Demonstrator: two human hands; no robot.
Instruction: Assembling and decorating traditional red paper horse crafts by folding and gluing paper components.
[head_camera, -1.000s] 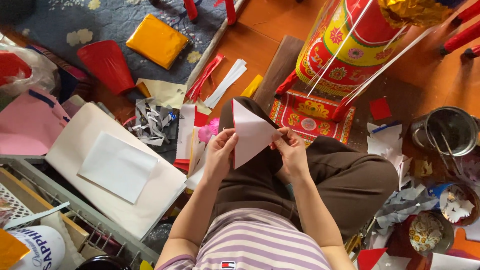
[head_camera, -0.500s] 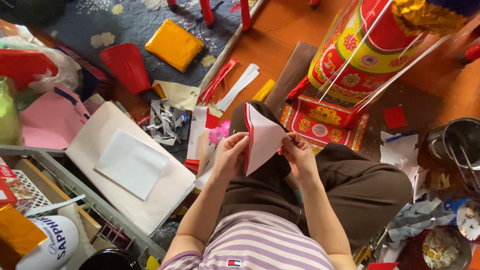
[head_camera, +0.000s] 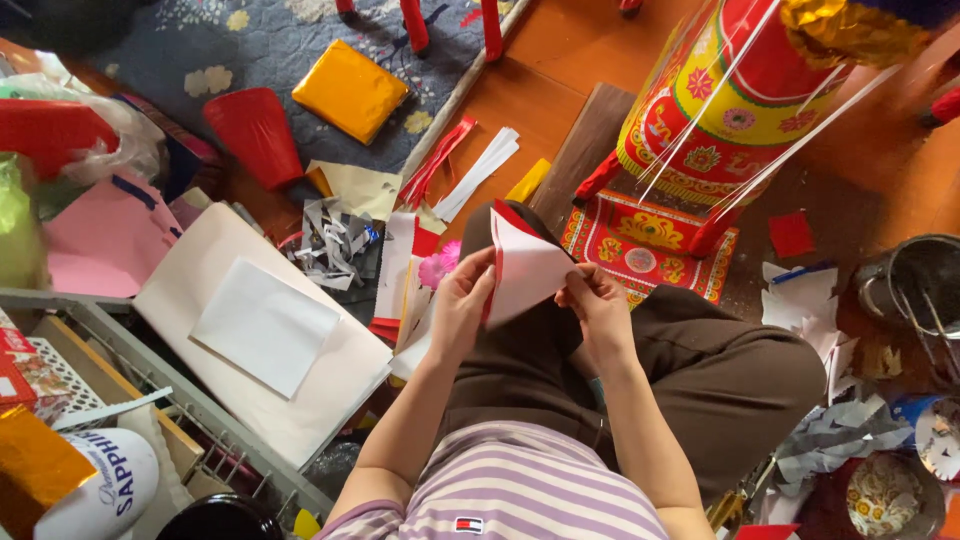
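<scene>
A folded sheet of paper (head_camera: 525, 265), white on one face and red on the other, is held up over my lap. My left hand (head_camera: 462, 300) pinches its left edge, where the red side shows. On the right edge my right hand (head_camera: 600, 305) grips with thumb and fingers. Both hands are closed on the paper above my dark trousers.
A decorated red and yellow paper drum (head_camera: 745, 100) on a patterned base stands ahead right. Paper scraps (head_camera: 335, 240), a red cup (head_camera: 258, 135), a yellow packet (head_camera: 350, 90), white sheets (head_camera: 265, 325), a metal rack (head_camera: 150, 380) and a metal pot (head_camera: 920, 285) surround me.
The paper has been folded further, so the red face now shows at its left edge. Both hands stayed on it. The view shifted slightly.
</scene>
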